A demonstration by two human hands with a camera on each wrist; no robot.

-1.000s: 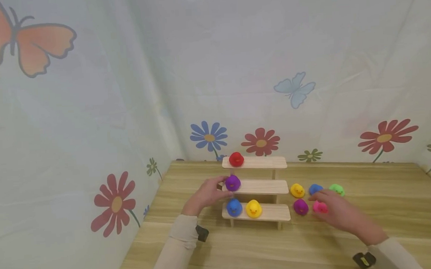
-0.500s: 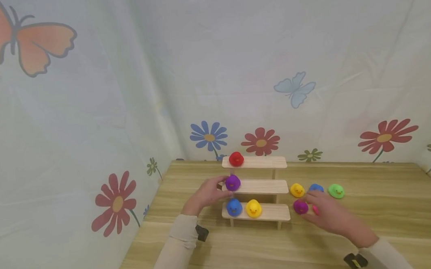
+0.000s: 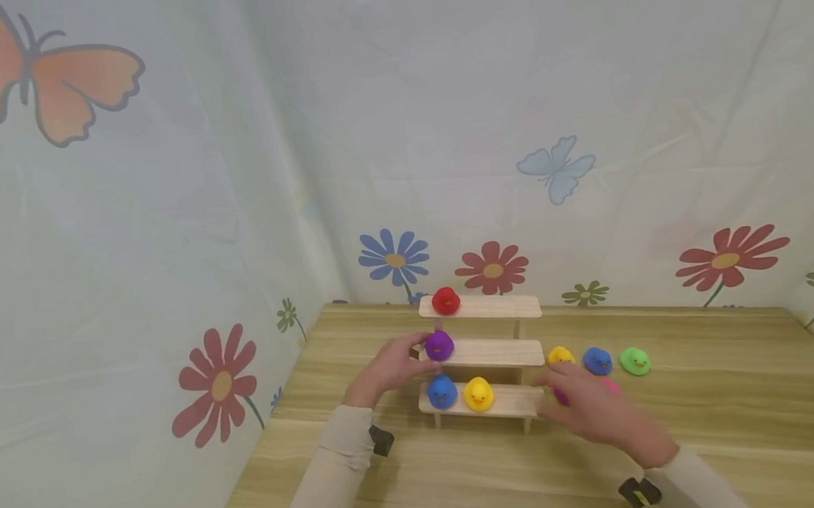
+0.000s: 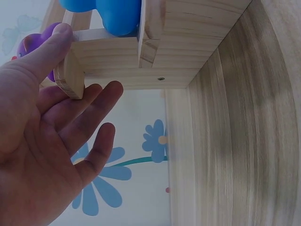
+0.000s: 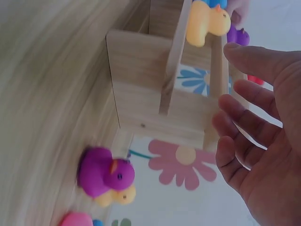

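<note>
Pinching the middle tier (image 3: 495,352) by one end with my left grip (image 3: 388,366); right grip (image 3: 587,404) spread, empty, by the lower tier (image 3: 518,403), contact unclear. Done: four shelved ducks (image 3: 480,394), one beside left grip, one beyond it, two between grips. Remaining: five loose ducks (image 3: 598,361) on the surface (image 3: 474,481) around right grip, two partly hidden. Open room: middle tier's bare board between grips; lower tier's edge crowds right grip.

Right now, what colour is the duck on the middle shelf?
The duck is purple; the head view shows it best.
</note>
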